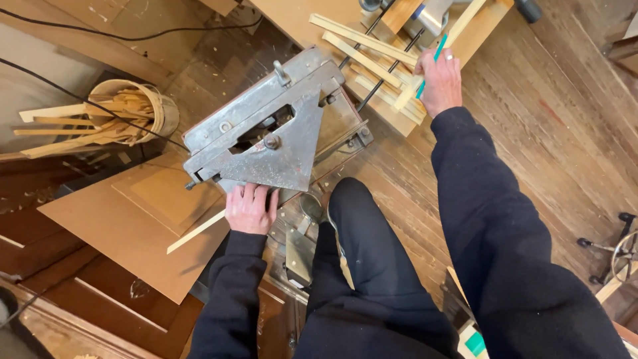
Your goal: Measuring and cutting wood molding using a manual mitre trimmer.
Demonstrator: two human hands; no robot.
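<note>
Wooden strip (199, 231) is lying under the left hand (251, 209), pinned flat against the front edge of the metal cutting machine (266, 136); fingers together. Right hand (438, 80) is closing on a green pencil (432, 65) and a strip from the stack of strips (372, 60). Looks like a feeding step; next move needs alignment at the blade. Basket of offcuts (136, 110) sitting well apart.

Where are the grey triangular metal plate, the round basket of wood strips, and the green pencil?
grey triangular metal plate (282, 149), head view, plate's centre.
round basket of wood strips (158, 100), head view, right rim.
green pencil (440, 47), head view, shaft above right hand (438, 83).
</note>
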